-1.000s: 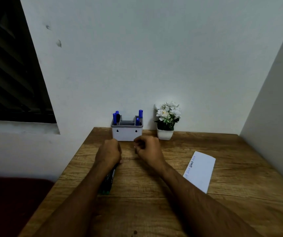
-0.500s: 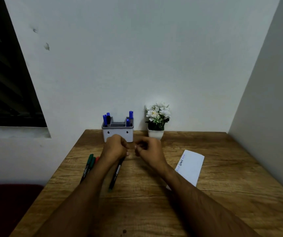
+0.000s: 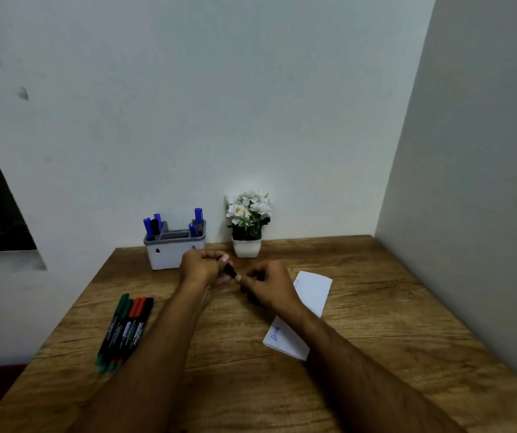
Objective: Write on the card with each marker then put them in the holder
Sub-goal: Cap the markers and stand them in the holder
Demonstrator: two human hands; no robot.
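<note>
A black marker (image 3: 229, 270) is held between both hands above the middle of the wooden table (image 3: 376, 339). My left hand (image 3: 202, 265) grips one end and my right hand (image 3: 266, 284) pinches the other. The white card (image 3: 312, 292) with blue writing lies under my right forearm. Several green, red and black markers (image 3: 124, 329) lie side by side at the table's left. The grey and white holder (image 3: 174, 248) stands at the back by the wall, with blue and black markers upright in its end compartments.
A small white pot of white flowers (image 3: 247, 225) stands right of the holder against the back wall. A side wall closes off the table's right edge. A dark window opening sits far left.
The marker has been lifted from along my left forearm and is now between both hands. My right hand moved rightward over the card. The view shifted, showing the row of markers at left.
</note>
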